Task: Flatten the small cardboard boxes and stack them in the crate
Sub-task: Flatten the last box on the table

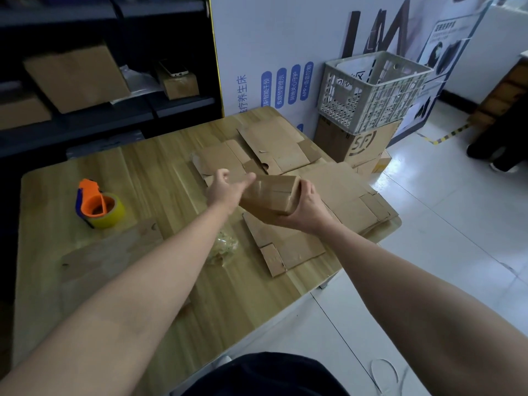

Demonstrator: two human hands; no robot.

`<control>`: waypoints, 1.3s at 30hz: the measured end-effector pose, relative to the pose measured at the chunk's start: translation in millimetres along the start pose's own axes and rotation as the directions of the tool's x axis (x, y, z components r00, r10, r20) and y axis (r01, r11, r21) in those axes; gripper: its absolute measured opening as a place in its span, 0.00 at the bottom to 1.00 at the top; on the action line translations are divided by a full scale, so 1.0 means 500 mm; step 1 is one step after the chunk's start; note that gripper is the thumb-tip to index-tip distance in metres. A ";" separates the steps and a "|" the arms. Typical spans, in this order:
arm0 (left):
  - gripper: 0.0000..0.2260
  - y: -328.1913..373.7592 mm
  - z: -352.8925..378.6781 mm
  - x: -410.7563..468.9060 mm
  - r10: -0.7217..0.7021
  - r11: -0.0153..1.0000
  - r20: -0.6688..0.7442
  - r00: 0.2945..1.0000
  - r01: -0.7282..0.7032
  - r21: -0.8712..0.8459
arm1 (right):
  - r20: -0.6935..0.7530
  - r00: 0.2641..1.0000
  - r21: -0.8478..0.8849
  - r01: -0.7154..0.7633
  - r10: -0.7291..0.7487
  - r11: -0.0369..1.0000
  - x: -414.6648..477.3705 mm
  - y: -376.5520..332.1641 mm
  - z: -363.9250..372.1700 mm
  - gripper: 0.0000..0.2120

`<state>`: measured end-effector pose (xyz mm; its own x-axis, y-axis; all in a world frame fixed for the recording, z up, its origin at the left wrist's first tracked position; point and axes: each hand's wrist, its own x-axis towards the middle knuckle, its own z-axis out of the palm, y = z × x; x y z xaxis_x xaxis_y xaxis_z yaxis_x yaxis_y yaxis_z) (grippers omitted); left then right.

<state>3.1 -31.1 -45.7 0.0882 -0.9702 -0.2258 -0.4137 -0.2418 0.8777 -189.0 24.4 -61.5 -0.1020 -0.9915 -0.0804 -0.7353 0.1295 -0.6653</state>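
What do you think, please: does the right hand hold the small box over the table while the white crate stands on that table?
No: the right hand holds the small box over the table, but the head view shows the white crate standing on a carton beside the table.

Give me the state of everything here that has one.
Small box, unflattened, held above the table.
Right-hand grip, holds the small box's right end.
Left-hand grip, open, fingers by its left end.
Flattened boxes, flat on the table.
Crate, upright on a carton.
Tape dispenser, idle on table.
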 end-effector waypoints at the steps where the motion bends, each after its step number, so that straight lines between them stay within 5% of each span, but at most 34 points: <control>1: 0.33 0.002 0.014 -0.007 0.025 0.997 0.055 0.998 -0.029 0.066 | -0.001 1.000 -0.018 0.020 -0.020 1.000 0.000 -0.007 0.004 0.52; 7: 0.10 -0.006 0.020 -0.004 0.139 0.979 0.051 0.989 -0.145 0.145 | 0.025 0.999 0.028 0.027 -0.027 0.999 -0.015 -0.001 0.007 0.54; 17: 0.06 -0.010 0.040 -0.013 0.154 0.915 0.052 0.987 -0.162 0.370 | 0.111 0.994 0.047 -0.010 0.004 0.999 -0.018 0.020 0.021 0.50; 21: 0.07 -0.016 0.027 0.006 -0.028 0.998 -0.144 0.989 0.035 0.043 | 0.155 0.986 0.151 -0.078 0.054 0.985 -0.020 0.038 0.012 0.52; 24: 0.10 -0.020 0.024 0.019 -0.241 0.887 -0.061 0.969 0.194 -0.420 | 0.172 0.981 0.215 -0.121 0.084 0.969 -0.019 0.043 0.005 0.53; 26: 0.12 -0.024 0.023 0.022 -0.260 0.860 -0.040 0.965 0.212 -0.465 | 0.174 0.983 0.203 -0.091 0.056 0.975 -0.014 0.035 0.002 0.56; 32: 0.13 -0.023 0.037 0.011 -0.167 0.924 -0.110 0.980 0.116 -0.365 | 0.103 0.982 -0.329 0.183 -0.158 0.926 0.012 -0.014 -0.006 0.54; 39: 0.09 -0.010 0.058 -0.010 -0.194 0.833 0.140 0.971 0.238 -0.499 | 0.037 0.989 -0.642 0.136 -0.146 0.754 0.016 -0.040 0.030 0.54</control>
<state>-21.6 -24.4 -61.1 0.0393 -0.8930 -0.4483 0.1282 -0.4404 0.8886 -165.2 13.8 -60.0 0.0317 -0.9995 -0.0095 -0.9989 -0.0314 -0.0362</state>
